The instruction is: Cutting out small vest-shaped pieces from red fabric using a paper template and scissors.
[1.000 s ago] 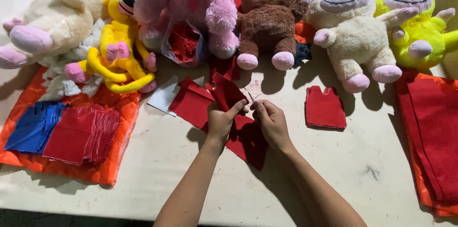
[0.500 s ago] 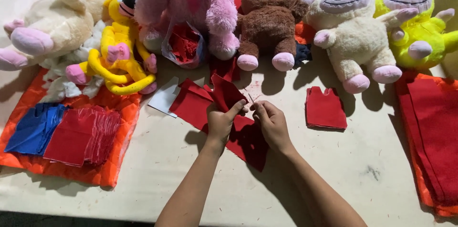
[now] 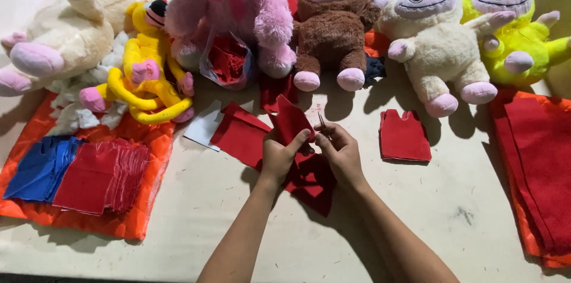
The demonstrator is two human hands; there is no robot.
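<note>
Our left hand (image 3: 279, 155) pinched a red cloth piece (image 3: 292, 121) upright; our right hand (image 3: 340, 151) closed its fingers around small scissors (image 3: 322, 123) beside it.

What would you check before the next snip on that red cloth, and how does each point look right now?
1. Left hand grips the red cloth piece: ok, thumb pressed on it.
2. Right hand holds the small scissors: ok, though whether the blades are open cannot be told.
3. Fingertips out of the blades' way: cannot tell, the hands sit close together.
4. Cloth lifted off the table: ok, its upper end stands up.
5. Finished red cutout apart from the work: ok, it lies to the right.
6. Plush toys, such as the brown plush, away from the hands: ok, they sit at the far edge.
</note>
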